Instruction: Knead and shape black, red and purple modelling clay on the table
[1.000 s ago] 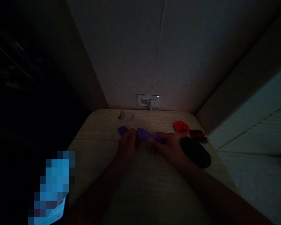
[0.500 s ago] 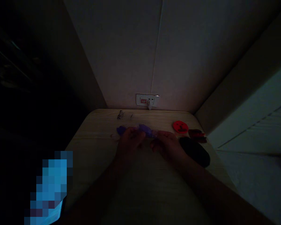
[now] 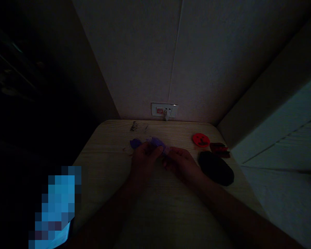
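Between my hands is a purple lump in a clear, crinkled wrapper (image 3: 158, 143), held just above or on the wooden table. My left hand (image 3: 145, 157) is closed on its left side, thumb laid across it. The right end of the wrapper is pinched by my right hand (image 3: 182, 162), whose lower fingers are curled under. Just left of my left hand lies a separate small dark purple piece (image 3: 135, 143). Dim light hides the fine detail of the fingertips.
A red disc with a dark face on it (image 3: 201, 140), a dark red and black ridged piece (image 3: 219, 150) and a black oval (image 3: 216, 168) lie on the right of the table (image 3: 106, 138). Behind is a wall socket (image 3: 164, 110). A lit blurred screen (image 3: 58, 197) glows lower left.
My right hand has moved slightly left, closer to my left hand. The purple wrapped lump has shifted a little left and tilted. The other pieces lie as before.
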The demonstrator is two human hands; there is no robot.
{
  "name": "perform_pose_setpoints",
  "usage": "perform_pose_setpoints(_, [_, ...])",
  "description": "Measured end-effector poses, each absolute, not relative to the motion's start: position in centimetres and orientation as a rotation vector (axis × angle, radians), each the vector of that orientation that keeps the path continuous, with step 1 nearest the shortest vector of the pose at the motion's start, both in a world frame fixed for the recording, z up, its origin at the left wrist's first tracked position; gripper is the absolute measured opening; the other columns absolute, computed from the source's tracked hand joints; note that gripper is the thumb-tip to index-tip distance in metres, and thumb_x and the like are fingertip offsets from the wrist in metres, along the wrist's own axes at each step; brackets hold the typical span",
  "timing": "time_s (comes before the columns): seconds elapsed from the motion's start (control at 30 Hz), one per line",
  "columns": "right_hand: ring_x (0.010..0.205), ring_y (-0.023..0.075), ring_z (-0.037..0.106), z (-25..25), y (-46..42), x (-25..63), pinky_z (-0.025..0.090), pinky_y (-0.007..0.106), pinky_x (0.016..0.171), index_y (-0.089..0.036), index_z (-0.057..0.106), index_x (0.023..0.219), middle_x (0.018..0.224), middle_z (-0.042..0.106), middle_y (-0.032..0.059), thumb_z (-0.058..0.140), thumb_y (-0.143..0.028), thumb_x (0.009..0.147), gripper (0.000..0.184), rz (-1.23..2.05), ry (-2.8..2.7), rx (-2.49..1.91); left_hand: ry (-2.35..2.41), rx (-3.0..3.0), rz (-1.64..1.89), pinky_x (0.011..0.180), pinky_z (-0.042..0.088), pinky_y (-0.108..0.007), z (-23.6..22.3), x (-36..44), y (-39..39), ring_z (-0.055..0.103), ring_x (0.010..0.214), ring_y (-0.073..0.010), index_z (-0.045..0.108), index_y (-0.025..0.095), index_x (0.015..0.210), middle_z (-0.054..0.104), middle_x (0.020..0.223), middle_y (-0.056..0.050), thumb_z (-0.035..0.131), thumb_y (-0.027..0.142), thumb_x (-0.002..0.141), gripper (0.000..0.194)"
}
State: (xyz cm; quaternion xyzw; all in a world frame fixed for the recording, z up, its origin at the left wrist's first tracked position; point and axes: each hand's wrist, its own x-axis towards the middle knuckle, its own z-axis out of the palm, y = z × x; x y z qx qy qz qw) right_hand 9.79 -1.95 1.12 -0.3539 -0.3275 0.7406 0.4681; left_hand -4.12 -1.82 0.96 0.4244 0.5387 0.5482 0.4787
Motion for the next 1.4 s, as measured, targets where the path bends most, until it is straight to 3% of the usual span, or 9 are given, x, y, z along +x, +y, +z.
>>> perform_pose_setpoints(0.17, [0.049, 0.0084, 0.06, 1.0, -1.9, 9.8, 0.045, 0.017, 0.044, -0.014, 0.072, 0.074, 0.067, 0.071, 0.0026, 0.086, -0.038, 0.069, 0.028, 1.791, -0.782, -0.907, 1.267, 0.955, 1.404, 0.061, 0.047, -0.024, 0.3, -3.9, -1.4, 0.06, 0.065, -0.0137, 0.065, 0.017, 0.082, 0.065, 0.071, 0.0, 0.082, 0.038, 0.07, 0.029])
perform_pose_setpoints(0.3, [0.042, 0.0108, 0.059, 1.3, -1.9, 10.2, 0.044, 0.019, 0.036, -0.013, 0.07, 0.075, 0.062, 0.072, 0.004, 0.081, -0.035, 0.075, 0.025, 1.853, -0.743, -0.972, 1.166, 0.886, 1.547, 0.062, 0.051, -0.024, 0.6, -4.9, -1.2, 0.061, 0.069, -0.0126, 0.06, 0.024, 0.117, 0.065, 0.092, -0.001, 0.08, 0.042, 0.074, 0.051])
perform_pose_setpoints(0.37, [0.04, 0.0116, 0.059, 1.5, -1.7, 10.7, 0.044, 0.019, 0.034, -0.013, 0.069, 0.078, 0.059, 0.071, 0.0036, 0.074, -0.029, 0.081, 0.017, 1.892, -0.681, -1.013, 1.206, 1.072, 1.602, 0.067, 0.051, -0.022, 1.1, -5.6, -1.3, 0.061, 0.076, -0.0119, 0.063, 0.027, 0.122, 0.063, 0.109, -0.004, 0.085, 0.032, 0.069, 0.058])
perform_pose_setpoints(0.47, [0.037, 0.0116, 0.058, 1.7, -1.1, 11.4, 0.042, 0.018, 0.031, -0.014, 0.066, 0.08, 0.056, 0.07, 0.0026, 0.062, -0.022, 0.088, 0.012, 1.941, -0.578, -1.067, 1.246, 1.377, 1.57, 0.078, 0.052, -0.024, 1.7, -6.3, -1.5, 0.062, 0.089, -0.0158, 0.076, 0.025, 0.104, 0.064, 0.112, -0.006, 0.082, 0.026, 0.072, 0.033])
perform_pose_setpoints(0.63, [0.036, 0.0099, 0.057, 1.8, -0.3, 12.4, 0.043, 0.015, 0.032, -0.015, 0.062, 0.078, 0.055, 0.069, 0.0017, 0.058, -0.018, 0.091, 0.014, 1.983, -0.562, -1.106, 1.297, 1.548, 1.552, 0.081, 0.05, -0.027, 1.7, -6.7, -1.4, 0.064, 0.086, -0.0182, 0.08, 0.025, 0.079, 0.07, 0.088, -0.004, 0.08, 0.023, 0.076, 0.004])
perform_pose_setpoints(0.9, [0.035, 0.0093, 0.056, 1.4, -0.2, 12.8, 0.042, 0.015, 0.032, -0.015, 0.062, 0.077, 0.053, 0.067, 0.0006, 0.063, -0.024, 0.09, 0.016, 1.984, -0.683, -1.136, 1.176, 1.52, 1.547, 0.076, 0.05, -0.029, 2.8, -6.8, -2.1, 0.063, 0.077, -0.0187, 0.079, 0.026, 0.066, 0.071, 0.077, -0.004, 0.08, 0.019, 0.072, 0.01])
perform_pose_setpoints(1.07, [0.035, 0.0096, 0.055, 1.2, -0.6, 12.4, 0.041, 0.017, 0.031, -0.016, 0.063, 0.074, 0.054, 0.066, 0.0001, 0.07, -0.031, 0.084, 0.019, 1.995, -0.766, -1.07, 1.172, 1.124, 1.56, 0.067, 0.046, -0.024, 1.7, -6.7, -1.7, 0.059, 0.068, -0.0138, 0.075, 0.02, 0.067, 0.067, 0.07, -0.001, 0.082, 0.027, 0.071, 0.011])
perform_pose_setpoints(1.27, [0.038, 0.0077, 0.049, 1.6, -0.8, 12.1, 0.038, 0.018, 0.035, -0.018, 0.063, 0.074, 0.053, 0.06, -0.0053, 0.087, -0.042, 0.068, 0.035, 1.485, -1.128, -1.116, 1.234, 0.933, 1.562, 0.074, 0.048, -0.022, 0.5, -6.6, -1.0, 0.063, 0.076, -0.0129, 0.075, 0.018, 0.082, 0.072, 0.081, -0.002, 0.082, 0.036, 0.074, 0.021])
perform_pose_setpoints(1.4, [0.044, 0.0088, 0.048, 1.5, -0.9, 12.4, 0.035, 0.019, 0.039, -0.021, 0.063, 0.077, 0.055, 0.057, -0.0059, 0.084, -0.04, 0.073, 0.029, 1.263, -1.218, -1.161, 1.235, 0.897, 1.564, 0.073, 0.048, -0.021, 0.7, -6.4, -1.0, 0.063, 0.077, -0.0122, 0.074, 0.017, 0.082, 0.072, 0.081, -0.002, 0.08, 0.037, 0.077, 0.021])
